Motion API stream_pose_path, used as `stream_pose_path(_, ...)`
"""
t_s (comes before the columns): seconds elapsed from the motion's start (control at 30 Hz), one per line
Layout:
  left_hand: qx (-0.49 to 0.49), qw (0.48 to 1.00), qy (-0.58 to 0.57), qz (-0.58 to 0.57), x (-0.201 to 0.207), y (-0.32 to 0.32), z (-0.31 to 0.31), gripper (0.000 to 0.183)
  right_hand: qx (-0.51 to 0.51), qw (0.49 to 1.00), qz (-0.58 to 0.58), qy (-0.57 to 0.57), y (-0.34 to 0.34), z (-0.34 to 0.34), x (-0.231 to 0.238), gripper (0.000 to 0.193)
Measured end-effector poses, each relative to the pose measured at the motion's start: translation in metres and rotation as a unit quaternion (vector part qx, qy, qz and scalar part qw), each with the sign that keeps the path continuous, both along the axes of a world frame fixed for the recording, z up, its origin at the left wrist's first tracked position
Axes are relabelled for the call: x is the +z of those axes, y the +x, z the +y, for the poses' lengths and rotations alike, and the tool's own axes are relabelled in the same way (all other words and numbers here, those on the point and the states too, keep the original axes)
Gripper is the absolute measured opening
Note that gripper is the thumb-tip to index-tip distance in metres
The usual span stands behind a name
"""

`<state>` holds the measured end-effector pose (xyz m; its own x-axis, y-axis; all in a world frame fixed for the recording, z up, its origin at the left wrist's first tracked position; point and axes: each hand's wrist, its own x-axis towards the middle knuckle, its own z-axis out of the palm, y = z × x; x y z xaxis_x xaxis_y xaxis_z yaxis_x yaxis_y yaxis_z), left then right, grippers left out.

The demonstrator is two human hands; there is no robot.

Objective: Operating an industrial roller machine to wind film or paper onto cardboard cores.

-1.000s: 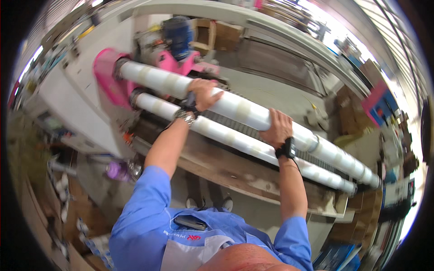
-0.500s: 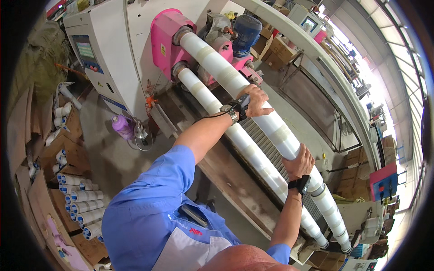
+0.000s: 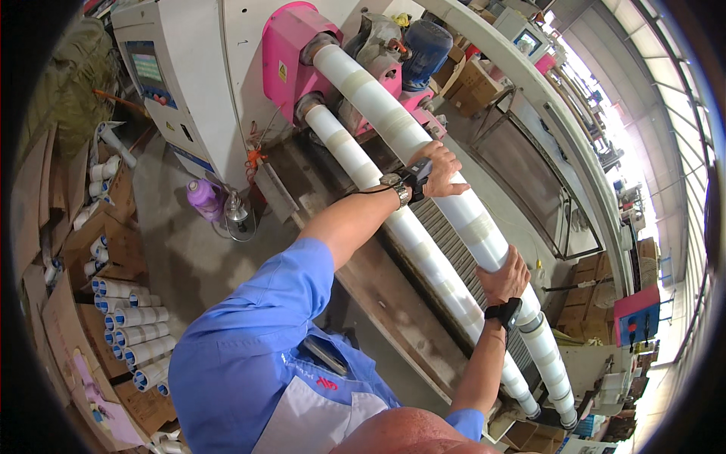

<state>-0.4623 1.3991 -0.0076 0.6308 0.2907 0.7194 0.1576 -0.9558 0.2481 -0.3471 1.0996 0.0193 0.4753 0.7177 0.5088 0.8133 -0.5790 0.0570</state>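
Observation:
Two long white rolls with beige bands run diagonally away from a pink machine housing. My left hand rests over the thicker, farther roll, fingers curled on its top and thumb stretched along it. Farther down that same roll, my right hand grips round its near side, just above a dark ring joint. Beneath my left forearm passes the thinner, nearer roll, which neither hand holds. A watch and a strapped dark device sit on my left wrist; a dark band circles the right.
A white control cabinet with a screen stands at upper left. On the floor are a purple bottle and a metal can. Cartons with small white rolls fill the left side. A blue motor sits behind the housing.
The whole view has shifted and turned slightly, so the machine appears farther right at the top. Both hands stay on the thicker roll at nearly the same places.

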Motion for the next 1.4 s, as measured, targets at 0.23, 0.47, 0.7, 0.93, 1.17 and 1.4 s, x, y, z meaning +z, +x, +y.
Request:
stream_pose_path(0.23, -0.006, 1.0, 0.0, -0.013, 0.004, 0.001, -0.005, 0.051, -0.01, 1.0, -0.002, -0.006, -0.002, -0.004, 0.002, 0.08)
stream_pose_path(0.47, -0.018, 1.0, -0.019, 0.012, 0.006, 0.0, -0.003, 0.049, -0.007, 1.0, -0.009, -0.012, 0.003, -0.003, -0.001, 0.083)
stream_pose_path(0.7, -0.018, 1.0, -0.01, -0.002, 0.003, 0.0, -0.005, 0.051, -0.007, 1.0, -0.028, 0.0, 0.002, -0.003, -0.004, 0.081)
stream_pose_path(0.93, -0.019, 0.999, 0.012, -0.027, 0.0, -0.001, -0.004, 0.051, 0.027, 0.997, -0.075, 0.012, 0.007, -0.007, -0.012, 0.08)
stream_pose_path(1.17, -0.041, 0.999, 0.029, -0.003, 0.006, 0.009, -0.005, 0.044, 0.03, 0.998, -0.029, 0.044, 0.004, -0.015, -0.008, 0.082)
stream_pose_path(1.4, -0.045, 0.994, 0.097, 0.032, 0.008, -0.014, 0.015, 0.047, 0.039, 0.995, -0.015, 0.086, -0.001, 0.002, -0.017, 0.082)
